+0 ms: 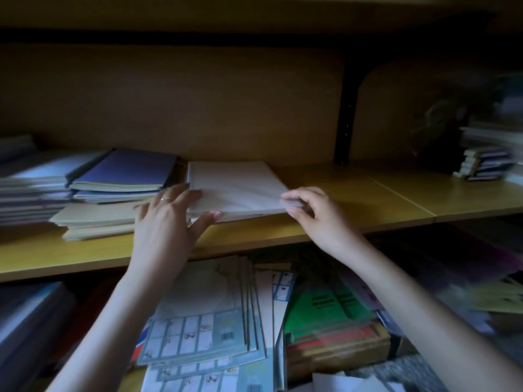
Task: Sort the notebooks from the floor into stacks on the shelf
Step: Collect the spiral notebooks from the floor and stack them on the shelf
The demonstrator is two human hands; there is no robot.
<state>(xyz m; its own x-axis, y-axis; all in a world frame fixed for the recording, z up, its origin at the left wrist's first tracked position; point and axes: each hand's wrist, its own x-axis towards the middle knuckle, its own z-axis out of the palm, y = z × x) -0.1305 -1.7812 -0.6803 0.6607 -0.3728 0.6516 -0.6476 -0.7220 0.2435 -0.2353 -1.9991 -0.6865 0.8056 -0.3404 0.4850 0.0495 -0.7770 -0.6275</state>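
— What's that dark lump (441, 120) in the right-hand compartment?
— Can't tell, it's all smear. The small stack (481, 164) beside it is blurred as well.
— The print on the green cover (328, 306) down below?
— Too blurred to read, and the far ends of that floor pile (215, 321) vanish under the shelf (85, 256).
— And the pale notebook (235, 188)?
— Its near corner is hidden in the right hand's (314, 216) pinch; the left hand (161, 222) covers part of the beige stack (93, 219). The grey stack (25, 190) runs off the left edge.
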